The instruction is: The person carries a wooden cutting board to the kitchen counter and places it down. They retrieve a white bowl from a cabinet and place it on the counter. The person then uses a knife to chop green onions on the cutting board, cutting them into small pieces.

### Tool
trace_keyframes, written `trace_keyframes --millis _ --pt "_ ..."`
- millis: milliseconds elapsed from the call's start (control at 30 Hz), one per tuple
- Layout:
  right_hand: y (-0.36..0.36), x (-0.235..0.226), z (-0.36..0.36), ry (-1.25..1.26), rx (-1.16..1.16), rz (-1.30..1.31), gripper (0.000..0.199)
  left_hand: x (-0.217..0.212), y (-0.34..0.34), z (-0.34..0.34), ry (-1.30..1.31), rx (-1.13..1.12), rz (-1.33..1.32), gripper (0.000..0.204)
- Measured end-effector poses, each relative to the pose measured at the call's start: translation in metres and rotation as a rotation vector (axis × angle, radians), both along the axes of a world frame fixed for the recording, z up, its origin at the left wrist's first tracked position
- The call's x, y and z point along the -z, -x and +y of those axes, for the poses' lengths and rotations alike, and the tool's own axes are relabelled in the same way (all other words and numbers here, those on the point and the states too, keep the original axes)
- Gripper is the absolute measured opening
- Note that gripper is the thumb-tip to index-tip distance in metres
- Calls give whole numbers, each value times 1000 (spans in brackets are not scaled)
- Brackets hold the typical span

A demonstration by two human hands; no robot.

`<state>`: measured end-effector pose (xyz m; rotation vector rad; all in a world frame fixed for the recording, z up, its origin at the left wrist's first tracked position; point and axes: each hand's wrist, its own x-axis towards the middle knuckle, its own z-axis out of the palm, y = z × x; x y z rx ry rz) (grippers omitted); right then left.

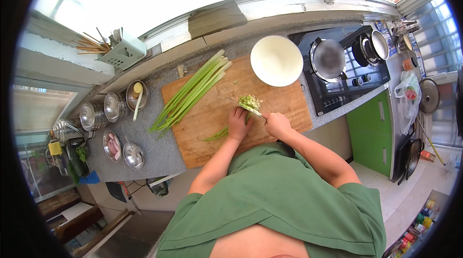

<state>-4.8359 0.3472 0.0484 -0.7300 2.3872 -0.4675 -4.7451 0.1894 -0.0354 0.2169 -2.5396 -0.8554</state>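
My right hand [278, 125] grips a kitchen knife by its handle, and the blade [254, 110] points up and left across the wooden cutting board [205, 154]. Close against the blade, the fingers of my left hand [238, 124] are curled over thin green stalks [218, 134], whose ends stick out to the left. My fingers partly hide them. A small heap of chopped pale green pieces [250, 101] lies just beyond the blade. On the board's left side rests a bunch of long green stalks [194, 89], paler and thicker at the far end.
A large white bowl [276, 60] stands at the board's far right edge. Beyond it is a black gas hob [322, 101] with a pot [329, 60]. Several metal bowls stand on the left counter, one holding pinkish raw meat [113, 146]. A utensil holder [124, 52] sits on the sill.
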Motion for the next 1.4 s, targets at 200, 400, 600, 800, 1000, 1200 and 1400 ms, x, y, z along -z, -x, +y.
trace_keyframes --millis 200,400,600,800,1000,1200,1400 --pt "8 -12 -6 -148 0 -76 41 -1 2 0 24 -3 29 31" --pt "14 10 -20 -219 46 -87 36 2 0 1 26 -5 -4 30" --pt "8 20 -10 -150 46 -74 32 -1 2 1 -5 -8 -13 28" --pt "7 -8 1 3 59 -76 28 -2 2 1 2 -16 7 29" --pt "5 -8 5 -6 42 -71 33 -4 3 0 0 -10 12 29" --pt "11 -20 -10 -186 25 -144 35 -3 3 1 3 -15 14 28" --pt "13 0 -25 -245 58 -168 28 -3 3 2 15 -11 22 29"
